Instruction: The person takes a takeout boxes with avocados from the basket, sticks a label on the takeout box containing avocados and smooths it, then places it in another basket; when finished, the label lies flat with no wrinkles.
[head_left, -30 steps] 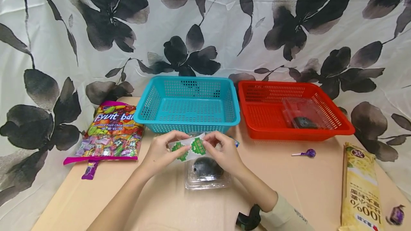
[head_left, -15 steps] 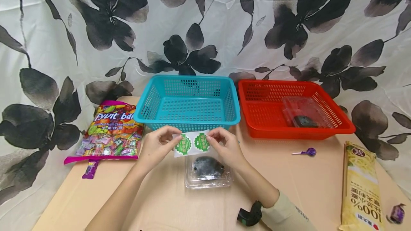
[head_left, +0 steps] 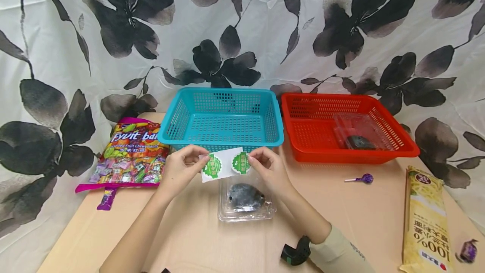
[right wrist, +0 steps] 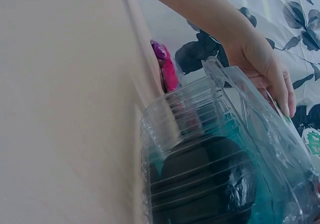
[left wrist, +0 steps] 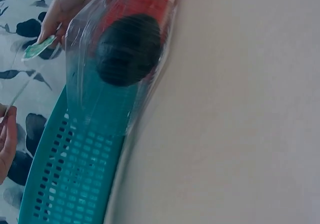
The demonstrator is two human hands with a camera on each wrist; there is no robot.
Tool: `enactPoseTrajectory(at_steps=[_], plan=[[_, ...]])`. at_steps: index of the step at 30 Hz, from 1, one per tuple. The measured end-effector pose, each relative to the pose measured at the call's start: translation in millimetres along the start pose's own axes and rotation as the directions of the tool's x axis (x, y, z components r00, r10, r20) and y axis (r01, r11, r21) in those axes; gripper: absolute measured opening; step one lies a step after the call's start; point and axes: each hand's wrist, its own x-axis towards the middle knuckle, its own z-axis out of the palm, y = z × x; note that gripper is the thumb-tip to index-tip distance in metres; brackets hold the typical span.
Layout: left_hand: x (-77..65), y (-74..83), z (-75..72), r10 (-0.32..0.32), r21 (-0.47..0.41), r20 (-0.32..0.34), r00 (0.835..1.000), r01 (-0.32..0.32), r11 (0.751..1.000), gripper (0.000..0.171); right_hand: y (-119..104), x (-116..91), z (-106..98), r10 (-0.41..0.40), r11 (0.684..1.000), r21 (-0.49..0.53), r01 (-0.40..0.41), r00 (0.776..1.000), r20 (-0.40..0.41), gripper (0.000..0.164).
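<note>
In the head view my left hand [head_left: 185,167] pinches the left end of a white sticker backing sheet [head_left: 226,164], with a round green sticker [head_left: 212,167] on it. My right hand [head_left: 267,165] pinches a second green sticker [head_left: 240,163] by its edge. The left wrist view shows that sticker [left wrist: 39,48] apart from the sheet, which appears nearly edge-on. Just below both hands stands a clear plastic clamshell box [head_left: 246,216] holding a dark rounded thing [head_left: 246,197], also seen in the right wrist view [right wrist: 205,179].
Behind the hands stand a turquoise basket [head_left: 223,140] and a red basket [head_left: 341,155] with another clear box [head_left: 360,132] inside. A candy bag [head_left: 130,151] and small purple packet [head_left: 107,199] lie left. Right are a lollipop [head_left: 365,178], yellow noodle bag [head_left: 426,222] and purple-wrapped candy [head_left: 468,251].
The hands have risen slightly and drawn apart. The right sticker has come off the backing sheet into the right hand's fingers, leaving bare white paper. The clear box stays in place.
</note>
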Motion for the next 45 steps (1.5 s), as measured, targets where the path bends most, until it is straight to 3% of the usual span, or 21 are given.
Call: enactPoseTrajectory(at_steps=[6, 10, 20, 23, 28, 33, 38, 41, 45], plan=[[13.8, -51.4, -9.4, 0.020, 0.110, -0.010, 1.000, -0.019, 0.994, 0.012, 4, 1, -2, -0.002, 1.000, 0.015, 0.003, 1.000, -0.020, 0.011], [18.3, -71.2, -13.0, -0.001, 0.210, -0.006, 1.000, 0.002, 0.978, 0.010, 6, 0, -2, -0.003, 1.000, 0.017, 0.003, 1.000, -0.013, 0.011], [19.1, -101.5, -11.6, -0.092, 0.388, 0.104, 0.990, 0.045, 0.921, 0.012, 9, -3, -3, 0.031, 1.000, -0.001, -0.031, 0.999, -0.007, 0.011], [18.5, -109.8, -9.7, -0.086, 0.418, 0.102, 0.991, 0.035, 0.908, 0.013, 10, -4, -4, 0.039, 0.999, -0.003, -0.039, 0.999, -0.010, 0.010], [16.3, -119.8, -5.6, -0.022, 0.484, 0.080, 0.997, -0.020, 0.875, 0.013, 13, -6, -6, 0.050, 0.999, -0.007, -0.050, 0.999, -0.014, 0.010], [12.4, -120.2, -2.7, -0.010, 0.554, 0.081, 0.997, -0.037, 0.832, 0.012, 13, -7, -8, 0.058, 0.998, -0.014, -0.058, 0.998, -0.011, 0.010], [10.5, -106.9, -0.7, -0.014, 0.581, 0.096, 0.995, -0.045, 0.813, 0.013, 11, -9, -9, 0.057, 0.998, -0.014, -0.057, 0.998, -0.013, 0.011], [9.5, -87.9, 3.5, 0.008, 0.548, 0.115, 0.993, -0.070, 0.834, 0.013, 10, -11, -11, 0.059, 0.998, -0.027, -0.059, 0.998, -0.014, 0.012], [7.0, -51.5, 14.1, 0.079, 0.358, 0.153, 0.985, -0.130, 0.925, 0.012, 8, -12, -14, 0.070, 0.996, -0.050, -0.071, 0.997, -0.024, 0.012]])
